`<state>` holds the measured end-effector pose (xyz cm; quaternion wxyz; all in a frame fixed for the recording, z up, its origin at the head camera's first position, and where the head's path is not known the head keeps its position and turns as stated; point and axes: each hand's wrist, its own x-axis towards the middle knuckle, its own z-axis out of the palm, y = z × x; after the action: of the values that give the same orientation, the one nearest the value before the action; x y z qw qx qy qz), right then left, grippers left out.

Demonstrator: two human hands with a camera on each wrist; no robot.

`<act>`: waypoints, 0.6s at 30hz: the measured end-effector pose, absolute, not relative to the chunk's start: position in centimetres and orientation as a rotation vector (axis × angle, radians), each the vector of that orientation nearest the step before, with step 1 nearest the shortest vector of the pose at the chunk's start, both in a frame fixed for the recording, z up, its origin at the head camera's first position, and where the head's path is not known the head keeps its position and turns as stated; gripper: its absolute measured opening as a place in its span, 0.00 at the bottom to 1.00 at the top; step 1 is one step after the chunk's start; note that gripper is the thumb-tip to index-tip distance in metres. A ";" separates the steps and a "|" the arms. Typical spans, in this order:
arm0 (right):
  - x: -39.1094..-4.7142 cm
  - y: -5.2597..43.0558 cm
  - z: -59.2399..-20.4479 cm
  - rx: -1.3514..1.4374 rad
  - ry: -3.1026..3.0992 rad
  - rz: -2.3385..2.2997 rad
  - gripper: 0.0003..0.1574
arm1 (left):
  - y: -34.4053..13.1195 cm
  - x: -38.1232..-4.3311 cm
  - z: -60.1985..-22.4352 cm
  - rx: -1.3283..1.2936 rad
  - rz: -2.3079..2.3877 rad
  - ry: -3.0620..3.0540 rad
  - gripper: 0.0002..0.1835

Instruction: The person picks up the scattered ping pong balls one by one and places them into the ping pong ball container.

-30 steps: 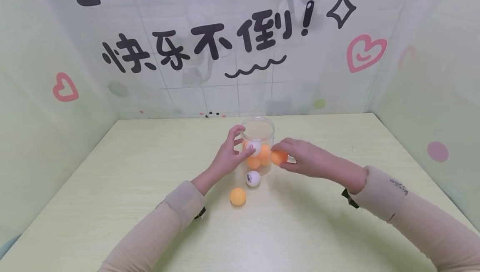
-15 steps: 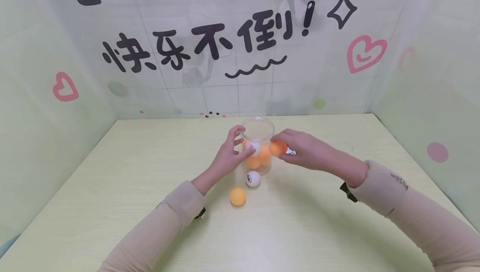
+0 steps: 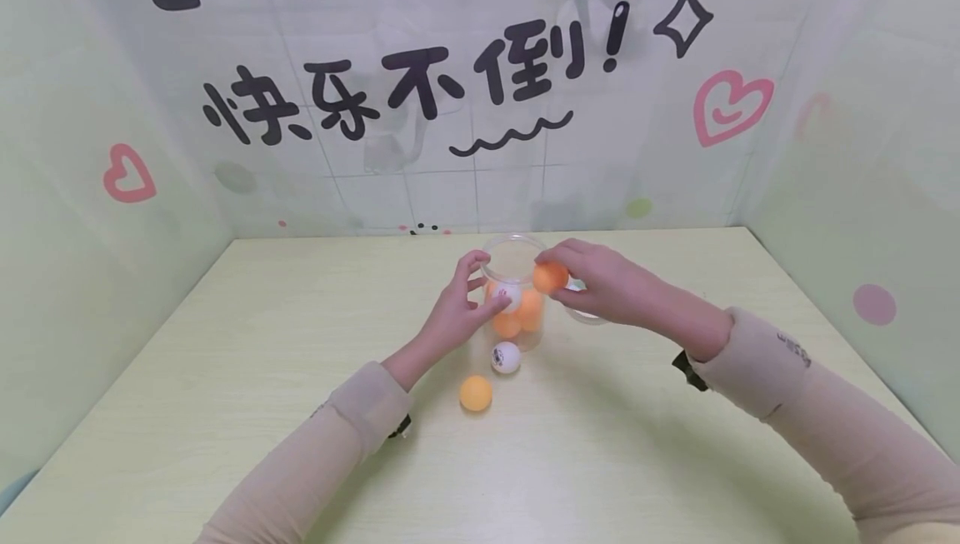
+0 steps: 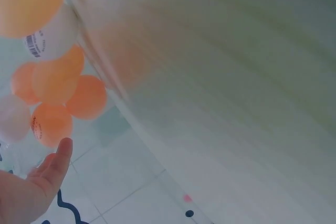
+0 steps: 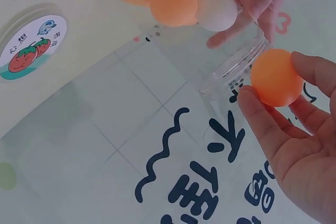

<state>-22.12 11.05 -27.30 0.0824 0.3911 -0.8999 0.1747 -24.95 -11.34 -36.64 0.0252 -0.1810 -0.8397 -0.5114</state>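
Note:
In the head view a clear jar [image 3: 514,262] stands upright on the table, holding several orange ping-pong balls [image 3: 507,324] and a white one [image 3: 508,297]. My left hand [image 3: 463,304] grips the jar's left side, thumb in front and fingers round the back. Just at the right of the jar's rim, my right hand [image 3: 611,284] pinches an orange ping-pong ball [image 3: 550,278] between thumb and fingertips. The right wrist view has this ball close beside the jar's open mouth. A white ping-pong ball [image 3: 506,357] and a yellow-orange one [image 3: 476,393] lie in front of the jar.
A round lid with a tomato picture [image 5: 34,45] lies on the table right of the jar, mostly behind my right hand in the head view. The pale wooden table [image 3: 300,344] meets printed cloth walls [image 3: 420,194] at the back and sides.
My right hand has lifted the orange ping-pong ball from beside the jar up to rim height, slightly leftward. More of the lid shows behind it. The left hand and jar have stayed put.

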 end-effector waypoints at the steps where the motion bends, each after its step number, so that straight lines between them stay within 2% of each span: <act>1: -22.2 11.0 -27.2 1.166 -2.683 0.519 0.23 | -11.3 -24.9 -36.6 -0.560 -1.583 -2.596 0.32; 18: -23.8 9.8 -26.4 1.071 -2.699 0.611 0.25 | -11.3 -24.8 -36.5 -0.570 -1.585 -2.600 0.32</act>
<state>-23.75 9.81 -26.36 0.0871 0.3595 -0.9061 0.2053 -24.81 -11.34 -36.47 0.0220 -0.1839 -0.8391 -0.5115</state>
